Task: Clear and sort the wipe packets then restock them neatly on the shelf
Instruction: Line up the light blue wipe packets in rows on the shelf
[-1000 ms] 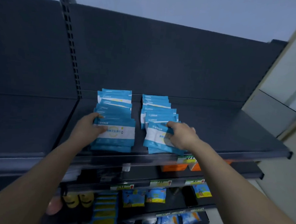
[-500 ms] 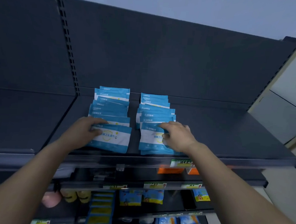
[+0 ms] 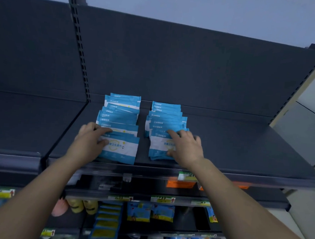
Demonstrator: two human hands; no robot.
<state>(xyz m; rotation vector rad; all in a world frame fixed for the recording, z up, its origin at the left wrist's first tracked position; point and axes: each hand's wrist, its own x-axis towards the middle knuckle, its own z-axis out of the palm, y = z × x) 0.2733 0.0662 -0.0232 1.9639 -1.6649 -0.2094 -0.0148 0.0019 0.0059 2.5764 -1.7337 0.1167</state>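
— Two rows of wipe packets on the top shelf (image 3: pixel 243 152): left row (image 3: pixel 119 117) and right row (image 3: pixel 167 118). Blue and white, each row overlapping front to back like shingles. Rows are apart, with dark shelf showing between them.
— Where on the shelf?
— Left half, running from the back panel (image 3: pixel 174 65) to near the front lip. Left row sits just right of the slotted upright (image 3: pixel 81 55).
— Hands?
— Both at the front ends. Left grip (image 3: pixel 89 141): fingers curled over the top edge of the front left packet (image 3: pixel 123 150), thumb pressed on its face. Clamped on it. Right grip (image 3: pixel 186 148): index finger across the top edge of the front right packet (image 3: pixel 158 145), thumb at its lower edge, other fingers spread to the right. Clamped on that one too.
— One packet each?
— Can't tell how many sit under each thumb. Front left packet lies slightly askew, printed face up.
— Surroundings?
— Lower shelves below: price tags (image 3: pixel 163 199) on the edge strip, an orange box (image 3: pixel 180 184), yellow-and-blue packs (image 3: pixel 138 211), a stack of dark blue and yellow packs (image 3: pixel 108 221), and yellow rounded items (image 3: pixel 83 206) too dim to identify. Pale wall panel (image 3: pixel 312 110) at far right.
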